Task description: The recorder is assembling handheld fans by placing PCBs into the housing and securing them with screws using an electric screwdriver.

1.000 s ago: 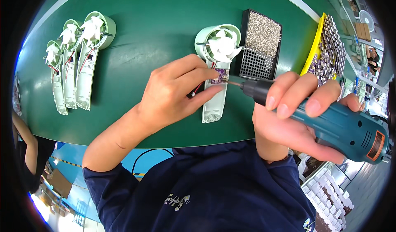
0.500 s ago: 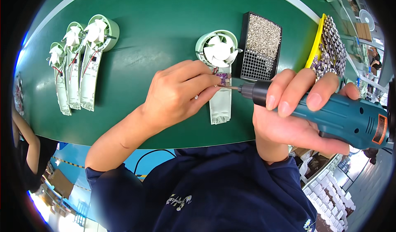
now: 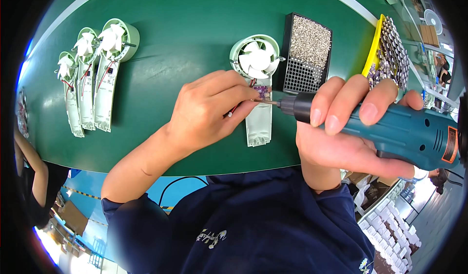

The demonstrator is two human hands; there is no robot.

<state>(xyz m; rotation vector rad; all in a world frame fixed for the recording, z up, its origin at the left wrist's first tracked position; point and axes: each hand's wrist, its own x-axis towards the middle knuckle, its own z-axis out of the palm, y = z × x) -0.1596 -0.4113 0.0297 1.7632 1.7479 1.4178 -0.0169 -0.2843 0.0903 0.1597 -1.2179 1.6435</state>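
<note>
My right hand (image 3: 351,123) is wrapped round a teal electric screwdriver (image 3: 404,132), which lies nearly level with its bit pointing left. The bit's tip reaches the pinched fingertips of my left hand (image 3: 209,106); whatever sits between them is too small to make out. Just beside these fingertips is a small purple circuit board (image 3: 262,92) on the pale green handle (image 3: 259,125) of a handheld fan. The fan's round head with white blades (image 3: 257,59) lies farther away. A red wire with a small white plug (image 3: 230,113) shows between my left thumb and index finger.
Three similar fan halves (image 3: 104,98) lie side by side at the left of the green table (image 3: 180,30). A black tray (image 3: 303,55) of small metal screws stands right of the fan. Beyond it is a yellow bin (image 3: 373,55) of parts. Another person's arm (image 3: 31,162) shows at far left.
The screwdriver and my right hand have shifted slightly left and up. More of the red wire and its white plug now shows under my left fingers.
</note>
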